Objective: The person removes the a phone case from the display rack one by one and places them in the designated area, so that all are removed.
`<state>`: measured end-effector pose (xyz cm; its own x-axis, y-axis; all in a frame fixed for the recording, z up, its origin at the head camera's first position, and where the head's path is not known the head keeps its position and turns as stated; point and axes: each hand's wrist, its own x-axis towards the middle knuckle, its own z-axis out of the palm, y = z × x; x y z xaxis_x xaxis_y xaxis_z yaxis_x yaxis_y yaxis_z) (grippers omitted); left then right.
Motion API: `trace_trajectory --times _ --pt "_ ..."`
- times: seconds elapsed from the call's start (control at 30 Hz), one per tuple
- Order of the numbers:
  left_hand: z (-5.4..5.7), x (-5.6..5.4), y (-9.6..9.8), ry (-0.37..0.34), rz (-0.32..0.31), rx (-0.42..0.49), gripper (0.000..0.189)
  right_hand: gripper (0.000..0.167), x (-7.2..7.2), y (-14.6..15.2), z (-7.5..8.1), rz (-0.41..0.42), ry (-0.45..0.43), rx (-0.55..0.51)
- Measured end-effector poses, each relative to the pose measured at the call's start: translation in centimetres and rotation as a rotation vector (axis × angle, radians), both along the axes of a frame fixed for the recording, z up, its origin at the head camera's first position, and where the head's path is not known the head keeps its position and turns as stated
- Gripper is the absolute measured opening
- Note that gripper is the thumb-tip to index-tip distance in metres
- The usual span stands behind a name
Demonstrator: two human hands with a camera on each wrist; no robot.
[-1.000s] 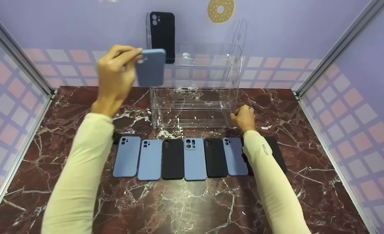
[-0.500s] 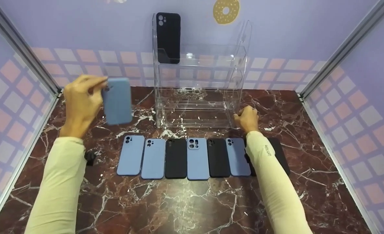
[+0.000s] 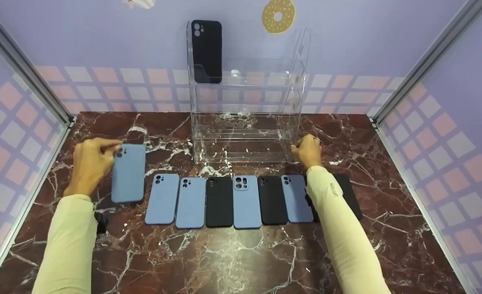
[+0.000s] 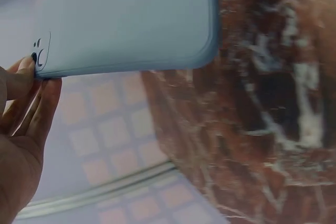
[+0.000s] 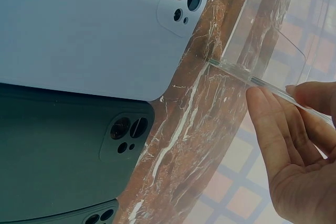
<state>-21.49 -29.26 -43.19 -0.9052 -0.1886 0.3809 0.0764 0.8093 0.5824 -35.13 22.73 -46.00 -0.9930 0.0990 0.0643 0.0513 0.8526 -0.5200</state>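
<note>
A light-blue phone case (image 3: 129, 173) stands roughly upright at the left of the table. My left hand (image 3: 89, 165) pinches its upper left corner by the camera cutouts. The left wrist view shows thumb and fingers on that corner of the blue case (image 4: 126, 24); I cannot tell whether its lower edge touches the table. My right hand (image 3: 308, 151) is at the lower right side of a clear tiered display stand (image 3: 245, 138). In the right wrist view, thumb and fingers pinch the edge of its side panel (image 5: 252, 80). A black phone case (image 3: 207, 53) leans in the top tier's left end.
A row of blue and black phone cases lies before the stand, including a blue one (image 3: 247, 202) with a larger camera cutout. My right sleeve partly covers the black case (image 3: 347, 196) at the row's right end. Patterned walls (image 3: 449, 118) enclose the marbled tabletop (image 3: 208, 261).
My left hand has carried the blue case away from the stand, leftward and down to beside the row. The right hand has stayed at the stand's side.
</note>
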Motion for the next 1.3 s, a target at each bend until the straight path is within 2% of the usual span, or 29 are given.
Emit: trace_trajectory --times 0.13,0.3,0.57,0.8,1.3 --pt "-1.6 0.0 -0.7 -0.093 -0.015 -0.012 0.016 0.026 0.0 0.1 -0.2 0.0 0.002 -0.005" --pt "-3.4 0.0 -1.2 -0.171 -0.026 -0.025 0.015 0.027 0.1 0.0 -0.2 0.005 0.006 -0.008" --pt "-5.2 -0.1 -1.3 -0.268 -0.037 -0.035 0.016 0.029 0.0 0.1 -0.2 0.013 0.011 -0.016" --pt "-5.7 -0.2 -0.9 -0.374 -0.054 -0.016 0.02 0.026 0.1 0.1 -0.3 0.0 0.027 -0.024" --pt "-6.3 -0.5 -0.8 -0.432 -0.081 -0.004 0.023 0.026 0.1 0.1 -0.4 0.006 0.022 -0.02"
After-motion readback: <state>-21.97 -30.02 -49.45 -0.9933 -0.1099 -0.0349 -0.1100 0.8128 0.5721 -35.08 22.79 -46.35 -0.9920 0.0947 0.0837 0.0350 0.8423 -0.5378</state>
